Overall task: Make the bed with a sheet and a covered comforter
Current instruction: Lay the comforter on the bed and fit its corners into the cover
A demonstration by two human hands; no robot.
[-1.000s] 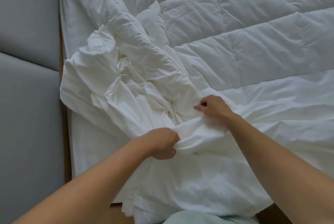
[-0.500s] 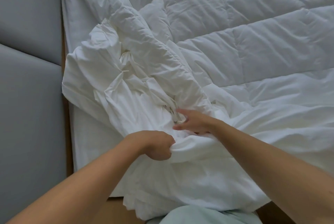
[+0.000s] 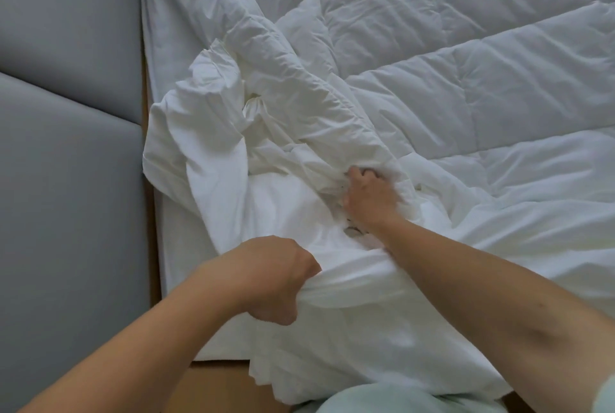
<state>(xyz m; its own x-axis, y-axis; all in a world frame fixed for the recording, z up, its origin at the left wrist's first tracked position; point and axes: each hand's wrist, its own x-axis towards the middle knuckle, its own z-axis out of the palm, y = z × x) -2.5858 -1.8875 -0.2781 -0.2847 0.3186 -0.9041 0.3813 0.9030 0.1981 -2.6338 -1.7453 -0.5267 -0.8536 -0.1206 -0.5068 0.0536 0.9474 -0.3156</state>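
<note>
A white quilted comforter (image 3: 466,63) lies spread over the bed, its near left corner rumpled. A smooth white duvet cover (image 3: 206,139) is bunched over that corner and hangs down the bed's near edge. My left hand (image 3: 276,282) grips a gathered fold of the cover's edge near the front. Farther in, my right hand (image 3: 369,196) has its fingers curled into the comforter's corner inside the bunched cover. A white fitted sheet (image 3: 156,29) shows along the mattress's left side.
A grey padded headboard (image 3: 66,146) runs along the left. A strip of wooden bed frame (image 3: 213,379) shows at the near edge and between headboard and mattress. My pale green clothing (image 3: 382,399) is at the bottom.
My right hand moved from the cover's edge forward into the bunched fabric and closed on the comforter corner. My left hand kept its grip on the cover and shifted slightly toward me.
</note>
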